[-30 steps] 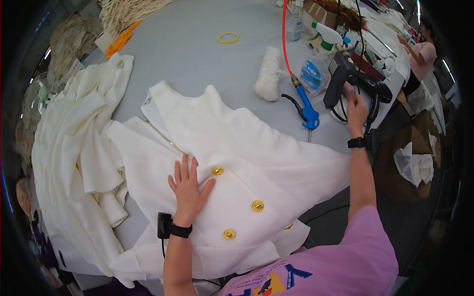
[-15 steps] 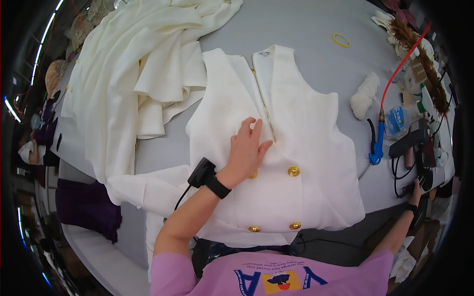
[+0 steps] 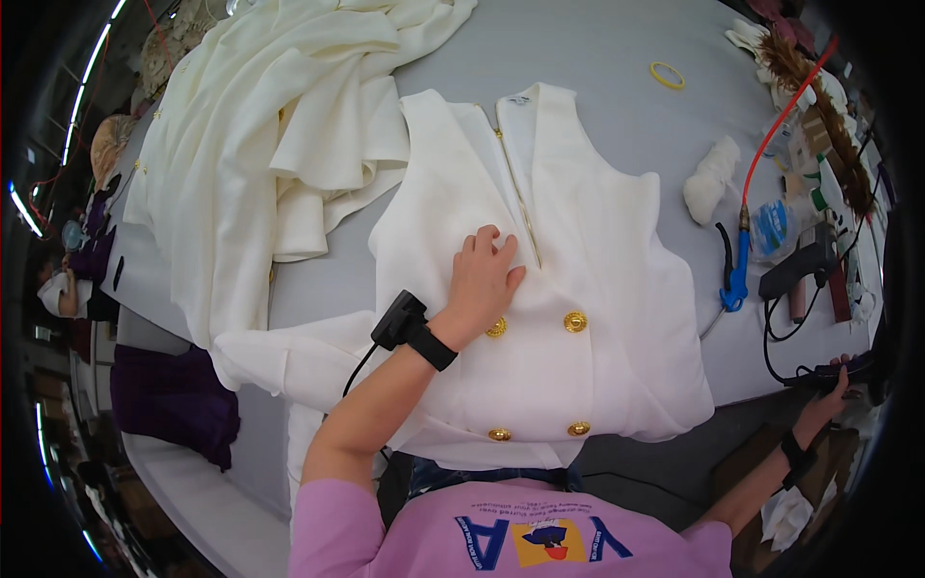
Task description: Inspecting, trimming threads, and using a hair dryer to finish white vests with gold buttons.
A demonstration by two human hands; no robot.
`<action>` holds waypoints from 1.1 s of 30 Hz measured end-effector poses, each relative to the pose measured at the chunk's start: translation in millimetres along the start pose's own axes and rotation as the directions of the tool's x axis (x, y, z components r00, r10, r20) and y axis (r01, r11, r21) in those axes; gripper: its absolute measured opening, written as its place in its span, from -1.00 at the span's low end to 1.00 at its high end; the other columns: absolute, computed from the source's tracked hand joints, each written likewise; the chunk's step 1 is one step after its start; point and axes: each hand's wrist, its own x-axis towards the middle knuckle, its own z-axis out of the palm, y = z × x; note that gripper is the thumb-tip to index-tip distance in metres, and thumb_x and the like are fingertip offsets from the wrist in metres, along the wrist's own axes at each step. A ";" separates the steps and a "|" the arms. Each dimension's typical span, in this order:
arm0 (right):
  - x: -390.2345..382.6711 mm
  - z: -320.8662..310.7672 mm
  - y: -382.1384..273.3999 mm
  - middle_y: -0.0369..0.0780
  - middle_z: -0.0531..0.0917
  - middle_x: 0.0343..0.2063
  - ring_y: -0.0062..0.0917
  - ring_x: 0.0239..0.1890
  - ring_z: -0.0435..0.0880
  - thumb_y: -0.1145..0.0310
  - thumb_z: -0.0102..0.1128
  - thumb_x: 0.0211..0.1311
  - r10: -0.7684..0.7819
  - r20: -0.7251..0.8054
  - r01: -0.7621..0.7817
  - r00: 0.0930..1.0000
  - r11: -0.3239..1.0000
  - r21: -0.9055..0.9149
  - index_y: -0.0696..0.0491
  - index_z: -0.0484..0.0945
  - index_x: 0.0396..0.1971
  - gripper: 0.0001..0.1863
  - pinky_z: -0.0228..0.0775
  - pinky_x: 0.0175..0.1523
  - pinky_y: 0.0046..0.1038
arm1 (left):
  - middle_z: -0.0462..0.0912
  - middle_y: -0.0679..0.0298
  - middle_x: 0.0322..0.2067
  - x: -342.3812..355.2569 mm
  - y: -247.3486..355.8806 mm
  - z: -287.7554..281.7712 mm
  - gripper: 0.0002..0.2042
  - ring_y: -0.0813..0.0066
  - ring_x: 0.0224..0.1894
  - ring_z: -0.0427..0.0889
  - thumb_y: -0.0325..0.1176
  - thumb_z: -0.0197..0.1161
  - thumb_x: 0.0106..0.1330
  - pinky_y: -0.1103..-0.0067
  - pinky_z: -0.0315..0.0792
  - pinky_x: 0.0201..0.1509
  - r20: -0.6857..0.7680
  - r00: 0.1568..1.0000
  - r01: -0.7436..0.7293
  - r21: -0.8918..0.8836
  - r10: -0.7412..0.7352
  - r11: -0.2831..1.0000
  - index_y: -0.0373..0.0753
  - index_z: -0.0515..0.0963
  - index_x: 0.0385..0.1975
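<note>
A white sleeveless garment (image 3: pixel 621 299) with gold buttons and a long open zip lies front up on the grey table (image 3: pixel 617 43). My left hand (image 3: pixel 482 279) rests on its front beside the zip, fingers loosely bent and apart, with nothing held. At the table's right edge, my right hand (image 3: pixel 831 390) grips a black handheld tool (image 3: pixel 848 368) with a cord, partly lost in the dark rim of the picture.
Piled white garments (image 3: pixel 241 125), purple fabric (image 3: pixel 173 395), a white cloth roll (image 3: pixel 711 178), blue air gun (image 3: pixel 737 275), red hose (image 3: pixel 788 106), plastic bottle (image 3: pixel 771 231), black device (image 3: pixel 800 265), yellow tape ring (image 3: pixel 667 75). Another person (image 3: pixel 58 289) is at far left.
The view has swung since a second ago, centring the garment. My right hand has shifted right along the table's edge, drawing the black tool away from the other items. My left hand stays on the garment.
</note>
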 end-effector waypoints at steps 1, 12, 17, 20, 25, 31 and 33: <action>12.9 5.1 -27.6 -0.27 0.56 -0.40 -0.60 -0.37 0.55 0.36 0.13 0.26 0.253 0.012 -0.248 0.968 0.939 0.240 0.24 0.55 -0.25 -0.77 0.39 -0.20 -0.53 | 0.35 0.07 -0.07 -1.2 1.8 3.4 -0.60 0.19 -0.15 0.40 -0.37 0.28 0.11 0.36 0.36 -0.12 0.000 1.000 -0.003 0.001 0.003 1.000 -0.30 0.45 -0.04; -18.1 172.0 -228.5 -0.32 0.55 -0.62 -0.67 -0.64 0.51 0.45 0.33 -0.02 0.186 0.532 -0.382 0.826 0.879 0.285 0.18 0.53 -0.35 -0.77 0.33 -0.51 -0.60 | 0.41 0.24 0.00 -25.0 18.4 16.6 -0.68 0.28 -0.04 0.40 -0.43 0.22 0.12 0.37 0.28 -0.03 -0.170 0.984 -0.039 0.084 0.053 0.996 -0.21 0.47 -0.09; -41.9 217.7 -271.9 -0.17 0.58 -0.62 -0.36 -0.61 0.59 0.48 0.29 -0.22 -0.333 0.531 0.233 0.779 0.940 0.249 0.13 0.54 -0.31 -0.67 0.43 -0.44 -0.43 | 0.52 0.34 -0.11 -24.6 19.2 16.6 -0.78 0.34 -0.09 0.45 -0.47 0.22 0.08 0.43 0.29 -0.05 -0.238 0.967 -0.086 0.055 0.096 0.995 -0.22 0.53 -0.24; -46.8 227.8 -282.9 -0.21 0.58 -0.59 -0.32 -0.61 0.56 0.49 0.29 -0.28 -0.450 0.500 0.400 0.740 0.892 0.211 0.09 0.54 -0.31 -0.63 0.36 -0.47 -0.40 | 0.55 0.36 -0.15 -24.4 20.5 17.0 -0.82 0.36 -0.12 0.48 -0.48 0.23 0.06 0.45 0.30 -0.06 -0.276 0.955 -0.098 0.055 0.109 0.994 -0.22 0.55 -0.31; -40.1 232.5 -297.5 -0.28 0.55 -0.59 -0.36 -0.63 0.51 0.52 0.33 -0.34 -0.557 0.440 0.573 0.705 0.812 0.109 0.06 0.53 -0.33 -0.60 0.26 -0.50 -0.41 | 0.58 0.37 -0.17 -24.2 21.3 17.8 -0.85 0.39 -0.13 0.49 -0.48 0.23 0.06 0.45 0.30 -0.06 -0.305 0.946 -0.100 0.052 0.111 0.994 -0.23 0.56 -0.34; -30.6 224.6 -306.6 -0.28 0.52 -0.62 -0.36 -0.63 0.50 0.55 0.34 -0.37 -0.585 0.453 0.585 0.673 0.796 0.158 0.05 0.53 -0.35 -0.61 0.26 -0.49 -0.41 | 0.58 0.37 -0.17 -25.7 20.9 16.4 -0.85 0.40 -0.13 0.49 -0.47 0.23 0.07 0.46 0.29 -0.05 -0.306 0.946 -0.094 0.066 0.110 0.993 -0.22 0.56 -0.33; -31.4 224.1 -305.8 -0.27 0.52 -0.62 -0.36 -0.63 0.50 0.55 0.34 -0.36 -0.587 0.463 0.595 0.664 0.790 0.148 0.05 0.53 -0.35 -0.61 0.26 -0.48 -0.41 | 0.58 0.37 -0.16 -26.2 21.4 16.9 -0.85 0.41 -0.14 0.50 -0.47 0.24 0.07 0.46 0.29 -0.05 -0.304 0.946 -0.100 0.064 0.115 0.993 -0.23 0.56 -0.33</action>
